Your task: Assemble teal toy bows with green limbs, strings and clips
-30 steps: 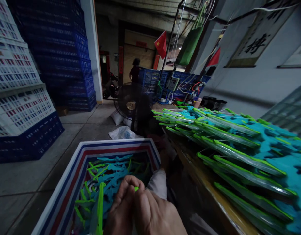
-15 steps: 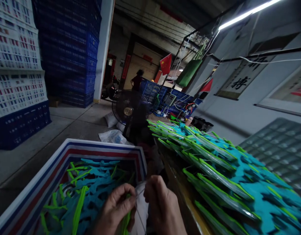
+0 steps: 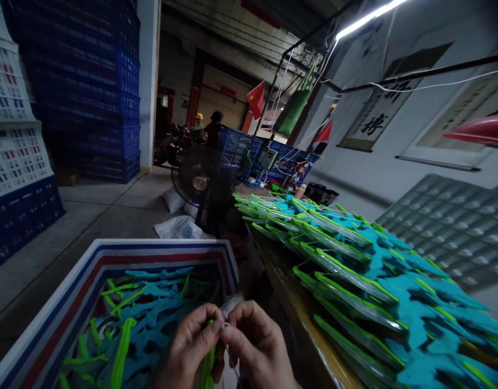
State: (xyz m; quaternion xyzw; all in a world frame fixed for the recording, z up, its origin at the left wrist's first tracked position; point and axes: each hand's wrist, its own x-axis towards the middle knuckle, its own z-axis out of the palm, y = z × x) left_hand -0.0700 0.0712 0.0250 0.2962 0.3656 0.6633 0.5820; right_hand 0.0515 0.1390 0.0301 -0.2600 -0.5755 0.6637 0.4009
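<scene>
Left hand: the left hand point(image 3: 192, 346) is closed in a pinch around a slim lime-green plastic strip point(image 3: 207, 367), which hangs down between the fingers at the lower edge of the view.
Right hand: the right hand point(image 3: 255, 346) is also pinched shut, fingertips touching those of the left hand over a small white tie or thread end point(image 3: 226, 324); what exactly it grips is too small to tell.
Change: half a second ago the two hands were apart with a thin thread stretched between them; now they meet fingertip to fingertip above the strip. Judgement: the thread is being drawn tight or knotted at the strip's top.
Item location: the strip sits in the hands, over the near right corner of the bin.
Bin: a white bin with red and blue striped rim point(image 3: 123, 249) stands below the hands, holding loose teal and lime-green foam cut-outs point(image 3: 152, 319).
Table: the table point(image 3: 309, 329) to the right carries rows of bagged teal and green pieces point(image 3: 354, 270), stacked overlapping.
Surroundings: a black floor fan point(image 3: 200, 181) stands beyond the bin; stacked blue plastic crates point(image 3: 91, 86) line the left wall; a person point(image 3: 214, 129) stands far back.
</scene>
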